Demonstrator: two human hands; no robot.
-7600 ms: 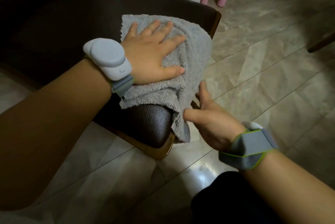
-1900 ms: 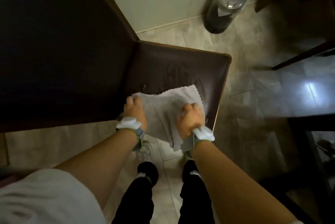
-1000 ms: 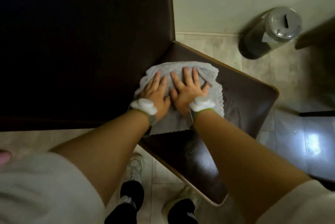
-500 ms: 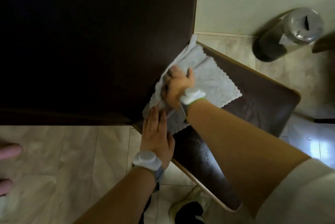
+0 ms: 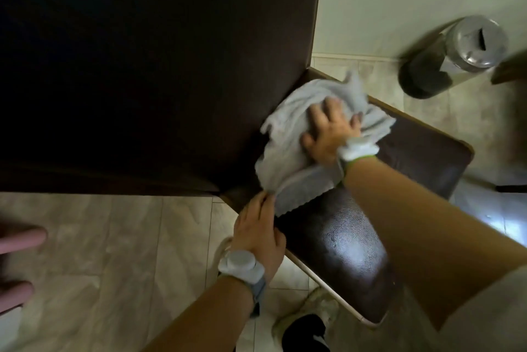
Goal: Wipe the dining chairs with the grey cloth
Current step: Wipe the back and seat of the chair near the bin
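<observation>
Hands — 2: right hand (image 5: pixel 330 134) and left hand (image 5: pixel 261 230) on 1 grey cloth (image 5: pixel 288 152) — 1 chair (image 5: pixel 356 251).

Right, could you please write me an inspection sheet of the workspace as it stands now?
Surface: dark brown leather seat of the dining chair, glossy near its front; tall backrest in shadow.
Job's things: grey cloth bunched on the seat where it meets the backrest.
Clutter: nothing seen on the seat.
Grippers: right hand presses on the cloth with spread fingers; left hand pinches its near corner at the seat's edge.
Cables: nothing seen.
Surroundings: pale tiled floor; metal-lidded bin by the wall; a shoe below the seat.
</observation>
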